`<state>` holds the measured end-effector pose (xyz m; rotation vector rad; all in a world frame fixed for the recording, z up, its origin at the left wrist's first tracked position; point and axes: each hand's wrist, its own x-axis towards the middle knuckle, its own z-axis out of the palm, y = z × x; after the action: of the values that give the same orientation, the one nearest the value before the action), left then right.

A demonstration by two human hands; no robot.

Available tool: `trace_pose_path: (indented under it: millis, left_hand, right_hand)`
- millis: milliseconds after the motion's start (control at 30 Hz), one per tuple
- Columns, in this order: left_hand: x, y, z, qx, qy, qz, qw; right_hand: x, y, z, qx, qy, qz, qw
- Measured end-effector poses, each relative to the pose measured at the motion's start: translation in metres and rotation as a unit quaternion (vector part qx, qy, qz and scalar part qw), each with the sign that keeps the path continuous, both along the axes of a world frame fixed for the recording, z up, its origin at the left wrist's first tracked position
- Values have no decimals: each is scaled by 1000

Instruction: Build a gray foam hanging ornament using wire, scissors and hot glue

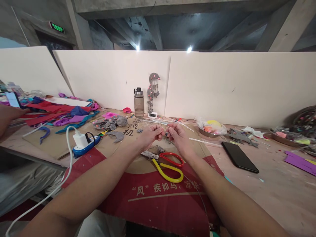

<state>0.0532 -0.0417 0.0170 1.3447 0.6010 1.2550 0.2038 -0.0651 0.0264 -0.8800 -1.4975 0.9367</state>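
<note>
Just above the cardboard work sheet, my left hand and my right hand face each other with fingertips almost meeting. Both are closed in a pinch. Whatever sits between the fingers is too small to make out, though small grey bits show under the right fingertips. Right below the hands lie scissors with one red and one yellow handle, blades pointing left. A small tangle of grey yarn lies by the blades. Left of my left hand is a grey felt crescent.
A grey yarn ball, water bottle and hanging grey moon ornament stand behind. Left are a power strip, coloured felt strips and another person's arm. A black phone lies right.
</note>
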Motion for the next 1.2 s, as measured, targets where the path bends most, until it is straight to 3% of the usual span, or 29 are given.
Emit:
trace_pose_path:
  millis: [300,467,667,867,967,1100,1200]
  left_hand:
    - [-4,4,-6,5,79,0,997]
    - [-8,5,-4,15,146,-43,988]
    - [-11,7,-2,-10,110,-60,992]
    - [-14,5,0,-35,117,-86,989]
    - [-13,5,1,-46,106,-96,989]
    - [-13,9,-1,-52,93,-89,990]
    - [-14,11,-2,-54,96,-81,991]
  right_hand:
    - [2,-5,2,60,-78,-43,994]
    - [6,-4,3,51,-110,-14,993]
    - [6,2,2,16,-82,-14,996]
    - [10,-1,2,167,-238,-59,955]
    - [9,-1,1,191,-280,-79,938]
    - [9,5,-5,150,-252,-110,950]
    - [10,6,-4,131,-216,-83,964]
